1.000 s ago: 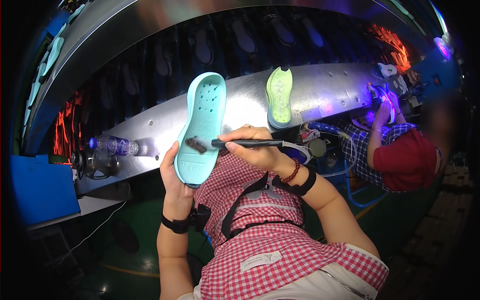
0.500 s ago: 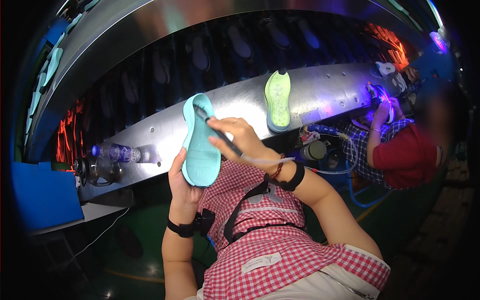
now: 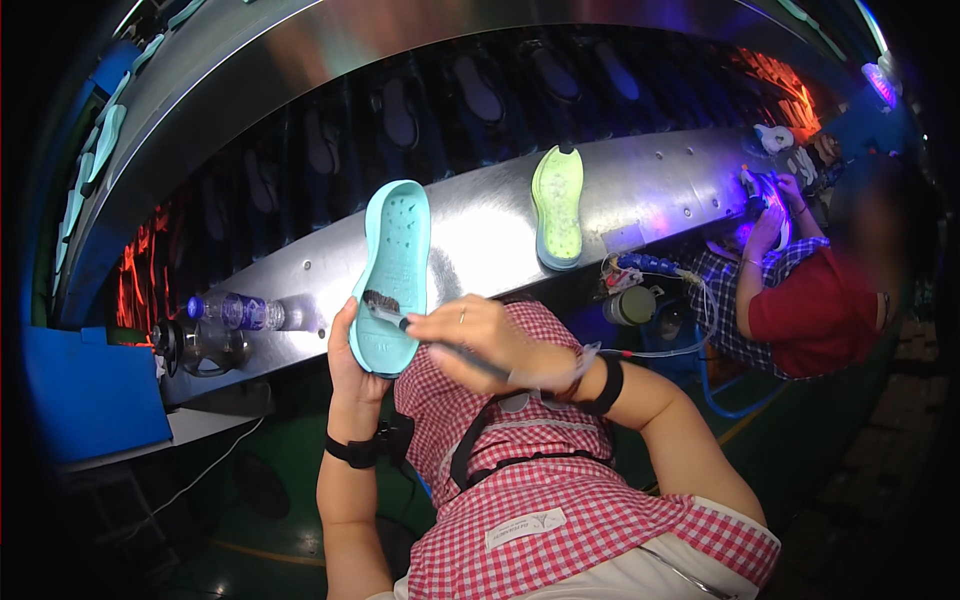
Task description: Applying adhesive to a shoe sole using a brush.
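A turquoise shoe sole point(image 3: 400, 245) is held up over the metal ledge, its hollow inner side facing me. My left hand point(image 3: 352, 355) is closed around its lower left edge. In my right hand point(image 3: 478, 340) is a brush point(image 3: 455, 352) with a dark handle and dark bristles. The bristles touch the inside of the sole near its lower, heel end. A clear tube runs from the handle's rear end past my right wrist. To the right, a yellow-green shoe sole point(image 3: 558, 205) lies on the metal ledge, apart from both hands.
At left on the ledge are a lying plastic bottle point(image 3: 240, 310) and a clear jug point(image 3: 205, 343), near a blue box point(image 3: 85, 385). Behind runs a dark conveyor point(image 3: 400, 110) carrying several soles. At right, a co-worker point(image 3: 800, 300) handles a shoe beside a lidded container point(image 3: 630, 305).
My right hand has brought the brush down from the sole's upper, toe end to its heel end. The left hand's hold on the sole stays nearly the same.
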`<state>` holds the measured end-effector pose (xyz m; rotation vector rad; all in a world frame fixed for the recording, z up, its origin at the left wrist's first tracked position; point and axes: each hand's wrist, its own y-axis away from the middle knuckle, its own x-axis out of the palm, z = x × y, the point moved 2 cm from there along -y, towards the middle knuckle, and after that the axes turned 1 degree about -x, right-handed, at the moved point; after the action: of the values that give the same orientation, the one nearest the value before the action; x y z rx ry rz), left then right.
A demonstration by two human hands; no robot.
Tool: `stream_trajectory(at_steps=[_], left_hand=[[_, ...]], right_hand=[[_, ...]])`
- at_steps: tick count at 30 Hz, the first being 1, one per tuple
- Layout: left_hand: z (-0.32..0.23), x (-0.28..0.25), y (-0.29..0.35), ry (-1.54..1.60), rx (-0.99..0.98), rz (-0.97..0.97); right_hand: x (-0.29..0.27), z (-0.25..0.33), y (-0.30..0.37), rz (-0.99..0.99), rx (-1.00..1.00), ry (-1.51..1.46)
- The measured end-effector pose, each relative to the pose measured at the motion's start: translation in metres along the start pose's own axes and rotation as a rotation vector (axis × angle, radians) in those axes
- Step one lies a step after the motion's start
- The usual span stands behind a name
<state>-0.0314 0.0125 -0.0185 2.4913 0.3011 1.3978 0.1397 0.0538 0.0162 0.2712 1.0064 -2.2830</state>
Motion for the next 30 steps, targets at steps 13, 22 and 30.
stream_trajectory(at_steps=[13,22,30], left_hand=[[-0.004,0.023,0.017,-0.085,-0.008,0.042],[-0.040,0.028,0.030,-0.193,0.195,0.037],[-0.234,0.114,-0.012,-0.052,0.482,0.494]], right_hand=[[-0.046,-0.027,-0.041,-0.149,0.038,0.062],[-0.060,-0.006,-0.015,-0.045,0.267,-0.864],[-0.094,-0.043,0.024,-0.541,0.467,-1.163]])
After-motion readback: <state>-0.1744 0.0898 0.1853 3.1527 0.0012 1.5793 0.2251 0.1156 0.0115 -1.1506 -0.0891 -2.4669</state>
